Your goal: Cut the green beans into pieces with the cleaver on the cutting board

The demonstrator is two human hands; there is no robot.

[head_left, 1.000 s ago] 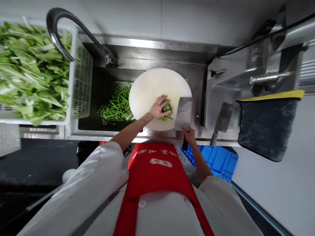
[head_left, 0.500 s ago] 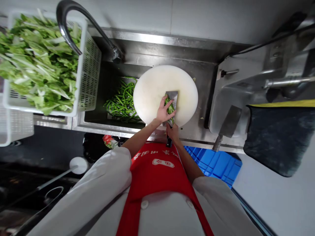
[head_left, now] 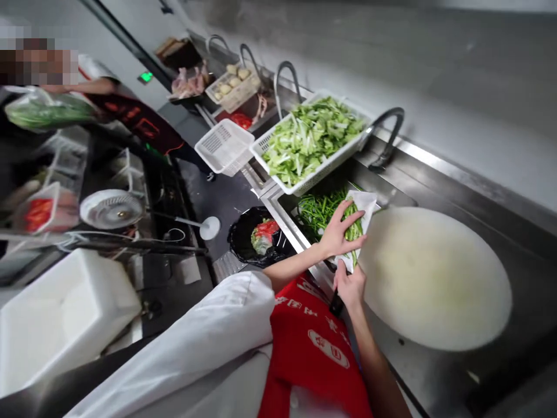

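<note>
My right hand (head_left: 350, 285) grips the black handle of a cleaver (head_left: 368, 203), whose broad blade shines white in the light. On the blade lies a bunch of cut green beans (head_left: 353, 230). Spread over the bunch, the fingers of my left hand (head_left: 337, 232) press it against the metal. Blade and beans are held over the near end of a sink (head_left: 285, 204), where a heap of long green beans (head_left: 315, 210) lies. To the right is the round white cutting board (head_left: 435, 278), with no beans on it.
A white basket of cut leafy greens (head_left: 313, 136) stands beyond the sink, near a curved faucet (head_left: 391, 136). Lower left is a black-lined bin (head_left: 243, 235) with scraps. A co-worker (head_left: 130, 116) at upper left has a plastic bag of green vegetables (head_left: 47, 109).
The view has swung left. Both hands have carried the cleaver and the beans off the cutting board, leftward to the sink's edge.
</note>
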